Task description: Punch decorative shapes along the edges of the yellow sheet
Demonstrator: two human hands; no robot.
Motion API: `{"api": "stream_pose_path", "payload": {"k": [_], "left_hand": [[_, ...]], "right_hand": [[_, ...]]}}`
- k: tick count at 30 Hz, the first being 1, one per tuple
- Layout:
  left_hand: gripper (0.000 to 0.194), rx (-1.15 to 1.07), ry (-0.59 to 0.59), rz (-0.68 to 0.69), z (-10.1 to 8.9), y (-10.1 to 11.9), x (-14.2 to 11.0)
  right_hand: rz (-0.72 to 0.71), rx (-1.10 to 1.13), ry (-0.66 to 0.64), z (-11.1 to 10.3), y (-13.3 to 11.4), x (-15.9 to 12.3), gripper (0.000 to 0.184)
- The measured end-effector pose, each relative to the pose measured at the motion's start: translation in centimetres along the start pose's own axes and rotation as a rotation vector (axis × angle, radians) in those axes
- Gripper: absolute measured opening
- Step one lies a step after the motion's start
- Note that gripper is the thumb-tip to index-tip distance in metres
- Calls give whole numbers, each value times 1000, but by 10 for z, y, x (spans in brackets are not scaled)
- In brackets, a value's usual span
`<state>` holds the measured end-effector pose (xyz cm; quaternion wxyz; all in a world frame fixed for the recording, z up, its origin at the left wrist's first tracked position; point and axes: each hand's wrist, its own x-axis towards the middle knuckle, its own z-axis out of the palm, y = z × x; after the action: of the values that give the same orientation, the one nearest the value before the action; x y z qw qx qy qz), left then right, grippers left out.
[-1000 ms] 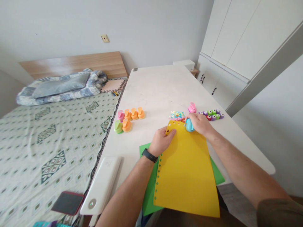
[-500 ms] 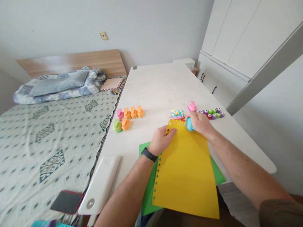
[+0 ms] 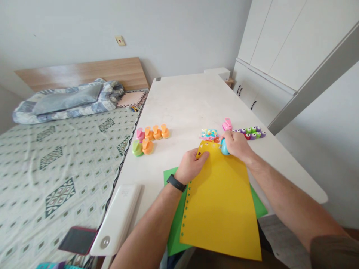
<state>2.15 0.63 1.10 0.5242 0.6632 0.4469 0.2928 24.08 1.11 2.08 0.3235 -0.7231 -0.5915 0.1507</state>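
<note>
A sheet of yellow paper (image 3: 221,201) with small shapes punched along its left and top edges lies over a green sheet (image 3: 174,239). My left hand (image 3: 193,164) pinches the yellow sheet near its top left corner, thumb on top. At the top edge, my right hand (image 3: 237,145) grips a blue craft punch (image 3: 224,147), which sits on the paper's edge; the fingers partly cover it. Just beyond the sheet lies a heap of small punched paper bits (image 3: 209,134). A pink punch (image 3: 227,124) stands behind my right hand.
Several orange, pink and green punches (image 3: 147,145) stand on the left of the white table (image 3: 185,101). Several small purple, green and red punches (image 3: 254,132) line up at right. A long white device (image 3: 117,220) lies at the left edge, beside a bed (image 3: 70,149) with a dark tablet (image 3: 78,240).
The view has shifted slightly. Both hands, the blue punch and the yellow sheet stay in almost the same places.
</note>
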Motion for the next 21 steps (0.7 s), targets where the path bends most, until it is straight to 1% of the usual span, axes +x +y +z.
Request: {"api": "stream_pose_path", "payload": {"k": [7, 12, 18, 21], "left_hand": [[38, -22, -8, -2, 1, -1, -1], [37, -15, -5, 0, 1, 0, -1], [35, -28, 3, 0, 1, 0, -1], [35, -15, 4, 13, 0, 0, 0]], "right_hand": [[20, -19, 33, 2, -1, 2, 52], [19, 19, 35, 1, -2, 0, 51], [0, 171, -17, -2, 2, -4, 42], [19, 269, 12, -2, 8, -1, 42]]}}
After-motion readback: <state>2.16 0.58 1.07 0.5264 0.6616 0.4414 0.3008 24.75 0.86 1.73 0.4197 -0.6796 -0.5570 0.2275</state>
